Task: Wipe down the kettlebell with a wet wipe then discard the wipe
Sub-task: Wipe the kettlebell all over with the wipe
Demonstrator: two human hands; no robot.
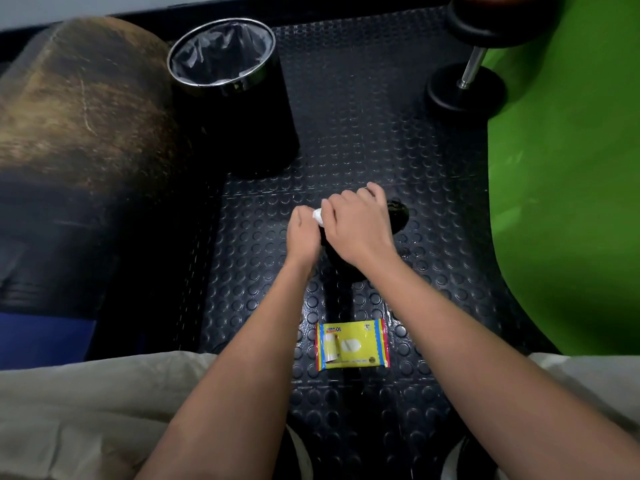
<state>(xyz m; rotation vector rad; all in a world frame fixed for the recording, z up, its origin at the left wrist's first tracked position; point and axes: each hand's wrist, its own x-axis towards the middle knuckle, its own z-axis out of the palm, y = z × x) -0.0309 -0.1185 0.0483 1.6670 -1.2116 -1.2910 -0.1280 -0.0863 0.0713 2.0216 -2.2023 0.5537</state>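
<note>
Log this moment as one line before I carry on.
phase: wiping | left hand: holds wet wipe | right hand: on kettlebell | bin: open, lined | wipe pack: on floor

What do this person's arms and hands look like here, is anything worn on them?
Both forearms are bare up to the frame's lower edge: no sleeves show. The left hand and right hand wear no gloves, and no watch, bracelet or ring is visible. No markings show on either arm. Pale beige cloth, likely trousers, lies under both arms.
</note>
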